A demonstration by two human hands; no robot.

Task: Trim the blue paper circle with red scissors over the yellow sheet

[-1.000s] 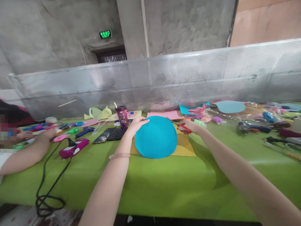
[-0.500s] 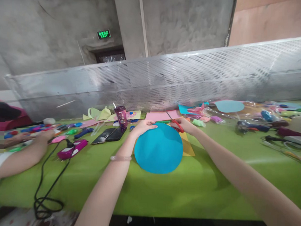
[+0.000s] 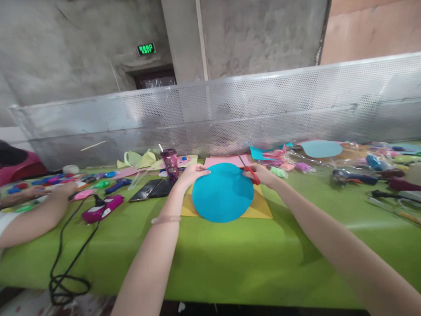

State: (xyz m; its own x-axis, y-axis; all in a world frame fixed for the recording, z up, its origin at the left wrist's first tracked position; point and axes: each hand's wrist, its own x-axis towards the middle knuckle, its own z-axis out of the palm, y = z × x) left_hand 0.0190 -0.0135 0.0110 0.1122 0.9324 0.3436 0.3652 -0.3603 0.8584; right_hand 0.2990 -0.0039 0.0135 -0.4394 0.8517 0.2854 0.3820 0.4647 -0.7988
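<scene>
A round sheet of blue paper (image 3: 223,193) is held over a yellow sheet (image 3: 263,208) on the green-covered table (image 3: 227,264). My left hand (image 3: 193,174) pinches the disc at its upper left edge. My right hand (image 3: 264,174) is closed around red-handled scissors (image 3: 254,176), their blades pointing up and left. The fingers of that hand also touch the disc's upper right edge. Fingertips behind the paper are hidden.
A purple cup with a straw (image 3: 170,163) and a black phone-like slab (image 3: 145,190) lie left. A power strip (image 3: 102,208) with a cable is farther left, near another person's arm (image 3: 35,221). Clay packets (image 3: 303,167) and glue guns (image 3: 355,178) lie right. A perforated metal barrier (image 3: 232,117) stands behind.
The blue disc has moved slightly up and away, exposing more of the yellow sheet. My left hand has shifted a little left, and my right hand with the scissors slightly right.
</scene>
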